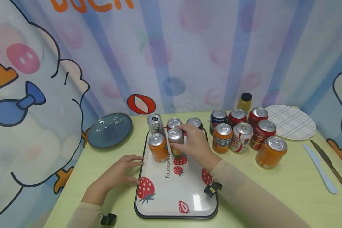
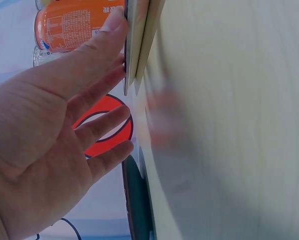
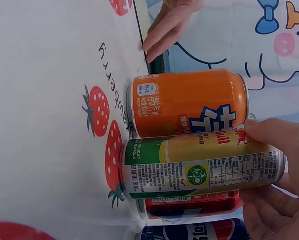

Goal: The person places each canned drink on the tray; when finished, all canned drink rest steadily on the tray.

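My right hand (image 1: 195, 142) grips a slim gold and green Red Bull can (image 3: 204, 167) near its top, with the can upright over the white strawberry tray (image 1: 176, 196). Just left of it stands an orange soda can (image 1: 158, 148) on the tray. Behind these are a silver can (image 1: 155, 124), a red can (image 1: 174, 123) and a dark blue can (image 3: 189, 231), partly hidden by the right hand in the head view. My left hand (image 1: 118, 174) has its fingers spread at the tray's left edge, thumb and fingertips right at the rim, holding no can.
Right of the tray stand several cans, among them an orange can (image 1: 270, 152) and a white and red can (image 1: 241, 138). Behind them are a black-capped jar (image 1: 245, 103) and a checked plate (image 1: 293, 123). Two knives lie far right. A dark blue plate (image 1: 109, 130) sits back left.
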{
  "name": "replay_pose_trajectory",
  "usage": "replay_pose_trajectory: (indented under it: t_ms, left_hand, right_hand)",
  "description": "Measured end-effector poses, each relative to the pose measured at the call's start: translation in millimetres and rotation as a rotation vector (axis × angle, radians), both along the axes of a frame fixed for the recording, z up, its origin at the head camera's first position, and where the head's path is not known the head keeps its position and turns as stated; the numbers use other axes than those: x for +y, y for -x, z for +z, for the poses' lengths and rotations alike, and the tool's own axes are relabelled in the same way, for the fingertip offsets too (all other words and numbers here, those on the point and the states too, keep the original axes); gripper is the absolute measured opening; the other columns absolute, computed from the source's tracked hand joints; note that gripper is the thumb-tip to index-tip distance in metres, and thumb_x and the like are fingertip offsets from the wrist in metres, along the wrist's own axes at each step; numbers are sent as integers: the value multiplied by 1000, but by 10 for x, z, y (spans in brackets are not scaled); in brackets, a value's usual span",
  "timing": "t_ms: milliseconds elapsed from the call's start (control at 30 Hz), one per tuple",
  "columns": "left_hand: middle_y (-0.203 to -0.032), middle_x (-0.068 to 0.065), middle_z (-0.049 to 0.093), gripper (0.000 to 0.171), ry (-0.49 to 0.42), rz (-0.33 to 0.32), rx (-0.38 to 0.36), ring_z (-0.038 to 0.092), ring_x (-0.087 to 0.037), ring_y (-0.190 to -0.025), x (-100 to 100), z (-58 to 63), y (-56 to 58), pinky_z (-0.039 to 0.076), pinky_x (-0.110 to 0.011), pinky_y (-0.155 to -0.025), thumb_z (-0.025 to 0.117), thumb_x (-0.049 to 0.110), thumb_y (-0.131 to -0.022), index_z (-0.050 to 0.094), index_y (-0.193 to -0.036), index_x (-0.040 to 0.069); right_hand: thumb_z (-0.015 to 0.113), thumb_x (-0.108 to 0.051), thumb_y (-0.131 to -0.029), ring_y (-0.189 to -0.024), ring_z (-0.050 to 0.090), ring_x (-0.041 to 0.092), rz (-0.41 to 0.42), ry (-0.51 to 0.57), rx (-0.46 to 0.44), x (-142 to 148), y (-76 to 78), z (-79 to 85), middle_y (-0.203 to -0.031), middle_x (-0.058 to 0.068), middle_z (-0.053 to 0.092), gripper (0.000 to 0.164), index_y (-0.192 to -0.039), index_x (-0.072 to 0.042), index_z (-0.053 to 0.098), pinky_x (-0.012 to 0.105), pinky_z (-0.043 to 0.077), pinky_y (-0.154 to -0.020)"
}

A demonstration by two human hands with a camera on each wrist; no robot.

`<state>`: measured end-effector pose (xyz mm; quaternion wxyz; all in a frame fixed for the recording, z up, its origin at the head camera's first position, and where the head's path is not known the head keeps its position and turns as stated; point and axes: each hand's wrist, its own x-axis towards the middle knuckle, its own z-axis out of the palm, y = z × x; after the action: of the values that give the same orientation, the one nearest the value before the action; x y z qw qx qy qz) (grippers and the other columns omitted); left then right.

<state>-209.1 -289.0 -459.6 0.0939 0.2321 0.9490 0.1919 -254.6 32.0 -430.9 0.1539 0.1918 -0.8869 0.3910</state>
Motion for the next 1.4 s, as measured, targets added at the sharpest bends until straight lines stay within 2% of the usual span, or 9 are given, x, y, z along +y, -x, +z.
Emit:
replay_pose_trajectory:
  t_ms: [133,333,567,800,900,967,1133,1333,1400]
  left_hand:
    - [-150,-4,58,72,6,16,-6,45,-38,-144,-12,10,-21,39,-61,-119,93,35,-73,69,-137,14]
    - [-150,-3,58,71,-6,19,-14,45,-37,-144,-7,9,-26,39,-61,-119,93,36,-73,69,-137,16]
    - [-150,-4,58,71,-3,14,-7,45,-38,-144,6,-10,-16,38,-61,-119,93,34,-73,69,-137,15]
    - [-149,-5,58,71,4,12,-14,45,-38,-144,-4,-6,-30,38,-61,-119,94,33,-73,69,-136,14]
    - [-149,-6,58,71,5,5,-6,45,-38,-144,2,4,-32,39,-61,-119,93,32,-73,69,-137,13]
    - [-149,-6,58,71,3,4,-6,45,-38,-144,8,13,-34,39,-61,-119,93,31,-73,68,-137,13]
    - [-150,-6,57,71,3,6,-6,45,-39,-144,15,24,-36,39,-61,-119,93,31,-74,68,-137,13]
    - [-150,-7,57,71,-10,9,-2,45,-39,-144,11,16,-32,39,-61,-119,93,30,-74,68,-137,12]
    - [-151,-6,57,71,-12,14,-6,45,-39,-144,7,5,-29,39,-62,-119,93,31,-74,68,-138,13]
  right_hand:
    - [91,-32,-80,-115,67,26,25,-2,-48,9,-32,22,-129,8,68,64,-134,-10,65,41,61,-94]
    - [90,-31,-81,-113,67,25,42,39,-75,209,-182,71,-132,6,66,62,-135,-13,64,41,61,-95]
    - [91,-21,-80,-104,68,25,38,12,41,635,-393,128,-128,8,69,53,-127,-10,69,43,61,-85]
    - [91,-15,-78,-118,66,29,-3,-70,112,1138,-664,169,-129,7,68,51,-125,-14,70,51,60,-93]
    - [93,-12,-75,-115,66,25,-42,-97,170,1372,-769,175,-127,4,69,54,-124,-15,71,43,60,-89]
    - [93,-9,-73,-112,65,22,-73,-112,200,1525,-819,161,-126,3,69,56,-124,-15,71,27,57,-87]
    - [95,-6,-69,-110,63,24,-152,-142,229,1910,-863,108,-124,5,68,59,-122,-12,71,0,35,-91]
    - [96,-4,-64,-116,60,34,-237,-141,253,2337,-825,28,-126,11,67,63,-121,-9,71,2,30,-93]
    - [97,-5,-62,-116,58,36,-270,-132,245,2463,-810,-19,-127,13,66,65,-122,-8,71,10,33,-92]
